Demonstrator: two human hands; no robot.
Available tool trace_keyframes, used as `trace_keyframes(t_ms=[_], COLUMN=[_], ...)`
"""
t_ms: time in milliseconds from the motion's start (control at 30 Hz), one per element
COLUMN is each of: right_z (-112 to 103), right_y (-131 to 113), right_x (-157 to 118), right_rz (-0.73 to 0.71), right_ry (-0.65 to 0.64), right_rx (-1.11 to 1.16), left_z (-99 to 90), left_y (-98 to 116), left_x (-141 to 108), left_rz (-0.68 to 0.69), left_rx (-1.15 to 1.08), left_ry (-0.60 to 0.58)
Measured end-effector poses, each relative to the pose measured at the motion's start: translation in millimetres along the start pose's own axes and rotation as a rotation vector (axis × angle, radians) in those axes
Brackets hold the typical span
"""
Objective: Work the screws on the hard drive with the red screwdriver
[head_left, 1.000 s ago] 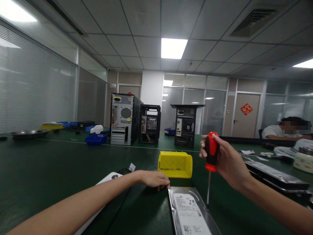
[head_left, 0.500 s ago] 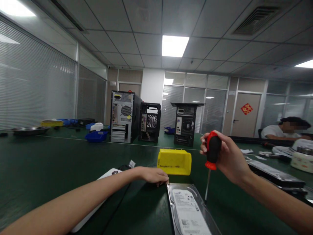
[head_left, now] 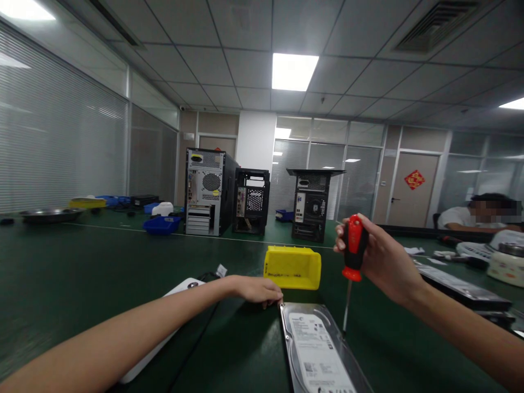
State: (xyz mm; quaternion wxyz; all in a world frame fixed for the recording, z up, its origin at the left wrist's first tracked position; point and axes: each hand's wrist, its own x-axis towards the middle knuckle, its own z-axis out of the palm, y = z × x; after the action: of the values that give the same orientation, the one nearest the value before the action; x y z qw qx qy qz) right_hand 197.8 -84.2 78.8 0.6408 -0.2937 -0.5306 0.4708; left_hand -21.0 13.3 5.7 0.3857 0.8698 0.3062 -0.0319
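A silver hard drive (head_left: 317,349) with a white label lies on the green table, its lower end cut off by the picture's edge. At its far left corner my left hand (head_left: 260,291) has its fingers curled, the fingertips against the corner. My right hand (head_left: 379,254) grips a red and black screwdriver (head_left: 354,245) by its handle. The shaft points down, nearly upright, and its tip meets the drive's right edge. Whether the tip sits in a screw is too small to tell. Just beyond the drive, a yellow bin (head_left: 292,267) faces me with its open side.
Several computer cases (head_left: 204,191) stand farther back. Left of the drive lies a white board-like item (head_left: 164,305) with a black cable. At right are more drives (head_left: 466,286) and a patterned jar (head_left: 507,265); a person (head_left: 477,213) sits beyond. Blue bins (head_left: 161,225) are at back left.
The screwdriver handle has turned in my right hand, so more of its red side faces me. My left hand stays at the drive's corner. The view has shifted slightly.
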Motion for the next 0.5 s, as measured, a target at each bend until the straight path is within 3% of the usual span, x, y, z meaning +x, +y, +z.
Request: trace_keyframes(t_ms=[133, 333, 500], right_z=[0, -2, -4], right_y=[2, 7, 1], right_x=[1, 0, 0], right_rz=[-0.012, -0.084, -0.032], right_ry=[-0.036, -0.108, -0.130], right_rx=[0.064, -0.076, -0.078], left_z=[-0.1, -0.3, -0.1], left_y=[-3, -11, -13], left_x=[2, 7, 9], left_rz=[0.016, 0.040, 0.042], left_rx=[0.001, 0.018, 0.022], left_ry=[-0.004, -0.004, -0.003])
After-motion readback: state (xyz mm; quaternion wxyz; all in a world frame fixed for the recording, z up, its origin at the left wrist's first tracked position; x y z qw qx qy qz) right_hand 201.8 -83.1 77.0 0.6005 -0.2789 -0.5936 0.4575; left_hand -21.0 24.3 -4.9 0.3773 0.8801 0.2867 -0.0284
